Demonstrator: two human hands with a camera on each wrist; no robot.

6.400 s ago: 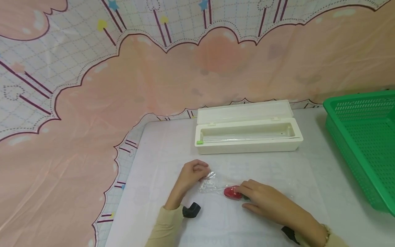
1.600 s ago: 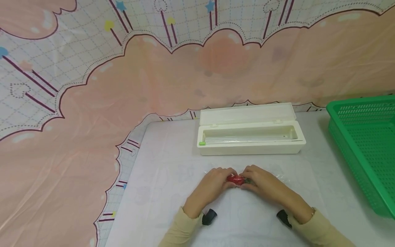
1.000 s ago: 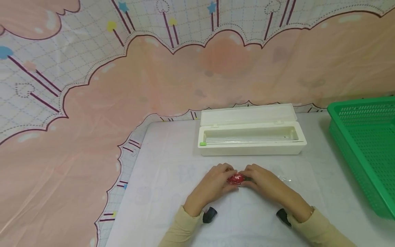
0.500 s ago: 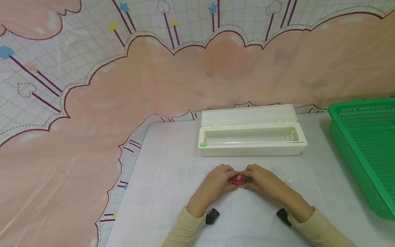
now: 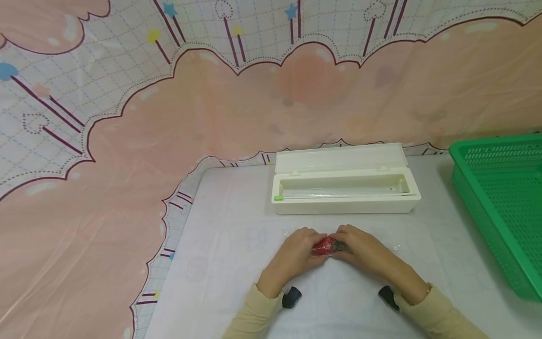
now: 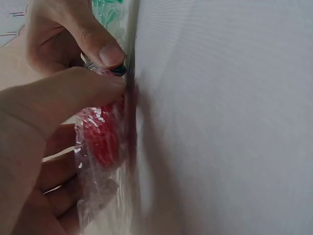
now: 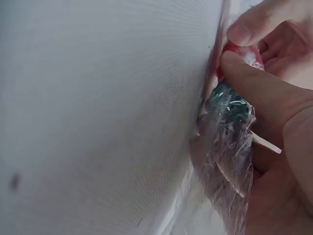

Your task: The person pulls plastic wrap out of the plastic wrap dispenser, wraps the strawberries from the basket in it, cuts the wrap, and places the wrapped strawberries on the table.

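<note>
Both hands hold a small red thing with a dark green end (image 5: 323, 246), its kind hard to tell, wrapped in clear cling film (image 6: 95, 191). My left hand (image 5: 293, 254) grips the red part from the left; my right hand (image 5: 365, 250) grips around the green end. In the left wrist view the thumbs press near the middle, and the film lies wrinkled over the red side (image 6: 102, 142). Loose film (image 7: 227, 166) trails past the green end into the right palm. The thing is low over the white tabletop (image 5: 237, 226); whether it touches is unclear.
A white cling film dispenser (image 5: 345, 206) stands behind the hands with its lid up and a small green slider (image 5: 278, 198) at its left. A green plastic basket (image 5: 487, 226) stands at the right. A patterned curtain (image 5: 237, 113) hangs behind the table.
Several seconds ago the left hand was apart, at the film's left end, with the right on the thing. Both hands have since come together around it. Lately they shift only slightly.
</note>
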